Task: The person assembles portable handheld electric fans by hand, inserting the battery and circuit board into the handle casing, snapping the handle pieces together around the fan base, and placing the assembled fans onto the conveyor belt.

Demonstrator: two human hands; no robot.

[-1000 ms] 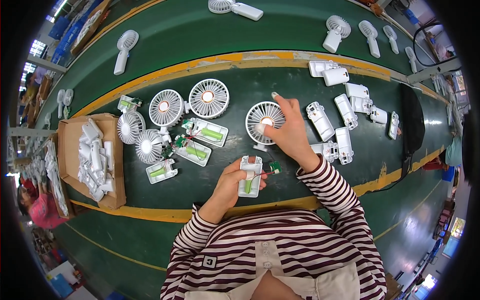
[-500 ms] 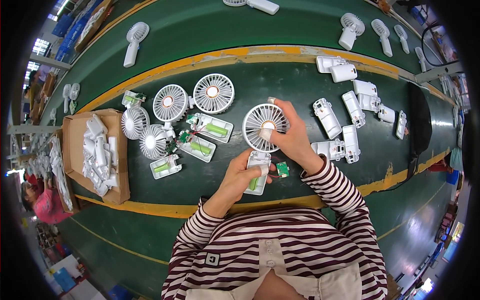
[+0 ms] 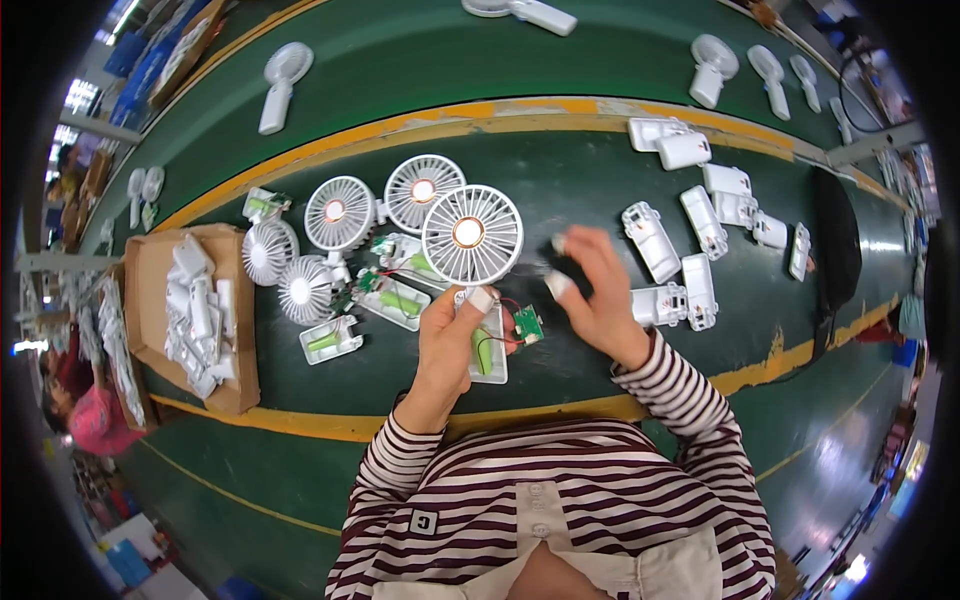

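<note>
My left hand (image 3: 447,340) grips a white handheld fan (image 3: 472,235) by its handle, thumb pressed near the neck. The round head points away from me. Its handle lies open, with a green battery (image 3: 484,350) inside. A small green circuit board (image 3: 528,324) hangs from red wires at the handle's right side. My right hand (image 3: 603,300) is apart from the fan, thumb and fingers spread, nothing between them; its fingertips are blurred and carry pale coverings. Left of the held fan lie several part-built fans (image 3: 340,213) with open handles, batteries and boards showing.
A cardboard box (image 3: 250,330) of white plastic parts stands at the left. Several white handle shells (image 3: 652,242) lie at the right, beside a black cloth-like thing (image 3: 838,260). Beyond the yellow edge, a green belt (image 3: 430,70) carries finished-looking fans. A person in pink (image 3: 98,420) is at far left.
My left hand has carried the fan leftward. My right hand has let go of the fan's head and moved a little to the right, its fingers opening. Fans on the belt have shifted slightly right.
</note>
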